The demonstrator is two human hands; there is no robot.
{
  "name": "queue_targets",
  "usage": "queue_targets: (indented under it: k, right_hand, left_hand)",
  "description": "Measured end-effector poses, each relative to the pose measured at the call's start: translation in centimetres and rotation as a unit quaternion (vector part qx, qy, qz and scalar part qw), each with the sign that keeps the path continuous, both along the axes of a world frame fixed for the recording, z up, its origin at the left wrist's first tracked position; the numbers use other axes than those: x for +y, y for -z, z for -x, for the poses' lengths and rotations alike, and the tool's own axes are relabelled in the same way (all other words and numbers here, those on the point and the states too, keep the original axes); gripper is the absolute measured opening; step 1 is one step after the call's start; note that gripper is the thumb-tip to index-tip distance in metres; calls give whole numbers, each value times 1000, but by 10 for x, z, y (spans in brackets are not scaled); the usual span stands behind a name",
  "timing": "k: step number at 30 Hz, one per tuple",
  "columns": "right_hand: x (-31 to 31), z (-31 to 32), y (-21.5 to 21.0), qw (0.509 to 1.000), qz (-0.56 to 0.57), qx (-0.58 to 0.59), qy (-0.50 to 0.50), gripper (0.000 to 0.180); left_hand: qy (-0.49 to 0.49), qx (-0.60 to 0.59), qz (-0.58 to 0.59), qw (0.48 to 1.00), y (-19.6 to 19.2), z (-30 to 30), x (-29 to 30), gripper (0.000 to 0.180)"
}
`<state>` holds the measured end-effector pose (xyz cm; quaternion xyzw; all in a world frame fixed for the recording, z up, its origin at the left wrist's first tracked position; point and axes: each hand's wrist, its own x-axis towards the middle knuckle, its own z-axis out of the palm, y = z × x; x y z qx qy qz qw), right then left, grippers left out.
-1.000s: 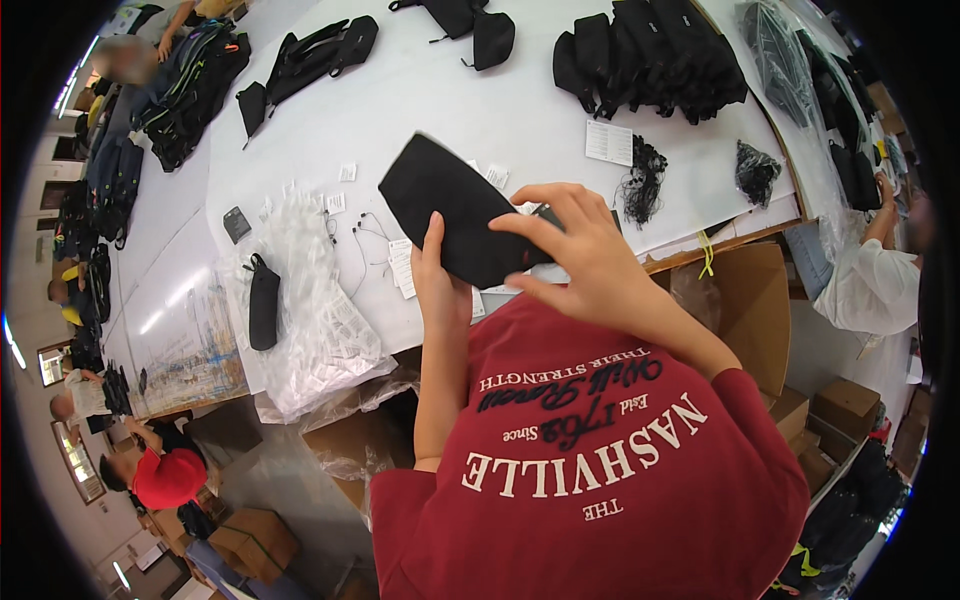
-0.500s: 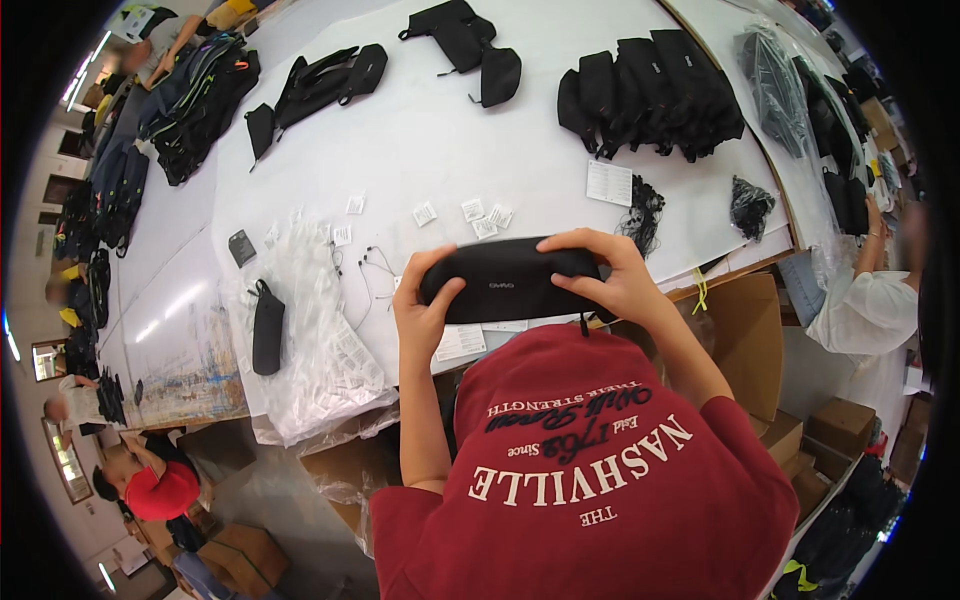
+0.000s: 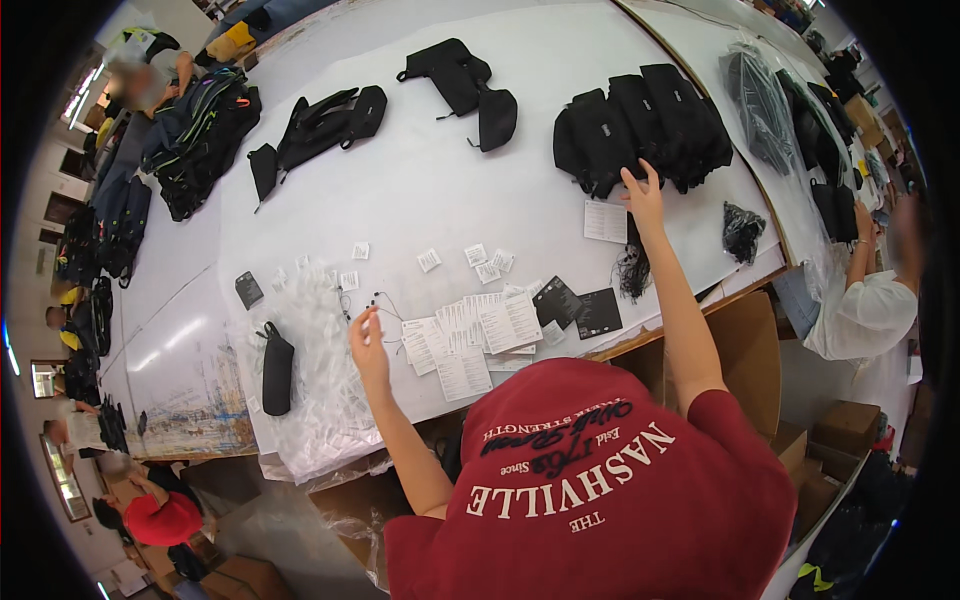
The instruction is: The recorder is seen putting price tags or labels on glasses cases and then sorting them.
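My right hand (image 3: 645,195) reaches forward at the near edge of a pile of black zip pouches (image 3: 680,125), fingers apart and none of them closed round a pouch. The frontmost black pouch (image 3: 603,140) lies just beyond its fingertips. My left hand (image 3: 369,345) hovers over the table beside some thin black cords (image 3: 378,300), its fingers loosely extended with nothing visible in them. Right of that hand, printed white sheets (image 3: 465,335) lie fanned out, with black cards (image 3: 598,312) next to them. One black pouch (image 3: 277,370) rests on clear plastic bags (image 3: 325,400) at the left.
More black pouches (image 3: 325,130) and another black group (image 3: 465,85) lie farther back. A bundle of black cords (image 3: 632,265) and a bagged bundle (image 3: 742,232) are at the right. Cardboard boxes (image 3: 745,350) stand below the table edge. Co-workers (image 3: 865,310) are on both sides.
The pouch held between both hands has left them; a pouch now lies at the pile's front. My right hand went forward to the pile, my left dropped leftward, uncovering the sheets and black cards.
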<state>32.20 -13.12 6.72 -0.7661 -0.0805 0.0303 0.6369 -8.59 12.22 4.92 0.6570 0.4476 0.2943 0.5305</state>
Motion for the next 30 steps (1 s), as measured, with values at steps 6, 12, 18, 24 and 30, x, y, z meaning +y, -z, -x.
queue_targets:
  k: [6,12,18,24,30]
  right_hand:
    - [-55,16,73,970,228,13,-87,42]
    - [-78,84,83,894,405,-102,-165,21]
    - [-78,83,96,869,414,-185,-195,10]
    - [-77,73,78,894,385,-173,-153,9]
    - [-58,45,-5,973,131,-173,-75,12]
  left_hand:
    - [-208,420,-319,824,41,84,58,52]
    - [-102,439,-174,875,70,125,74,62]
    - [-151,396,-269,865,67,116,74,51]
    - [-134,242,-457,845,41,57,50,34]
    - [69,274,-148,948,46,-14,-22,45]
